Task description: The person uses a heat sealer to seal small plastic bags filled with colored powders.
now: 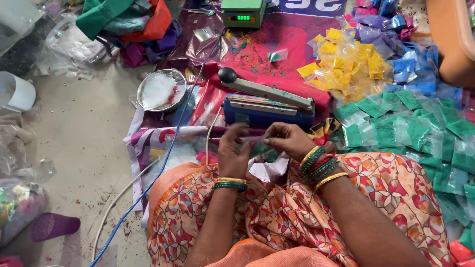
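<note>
Seen from the head camera, a person sits cross-legged on the floor in an orange patterned garment, both hands raised over the lap just in front of a blue tabletop heat sealer with a grey arm and black knob. The left hand and right hand meet on a small clear plastic pouch with green contents, blurred by motion; the fingers of each hand look curled and pinched on its ends, though the exact grip is hard to make out. The pouch sits between the hands, close to the sealer's jaw, seemingly so it can be fed in without reaching.

To the right, heaps of finished green packets, yellow packets and blue packets lie sorted by colour within arm's reach. A round steel bowl of white material rests to the left of the sealer, and a small green digital scale stands further back. A blue cable trails across the floor past the left knee.
</note>
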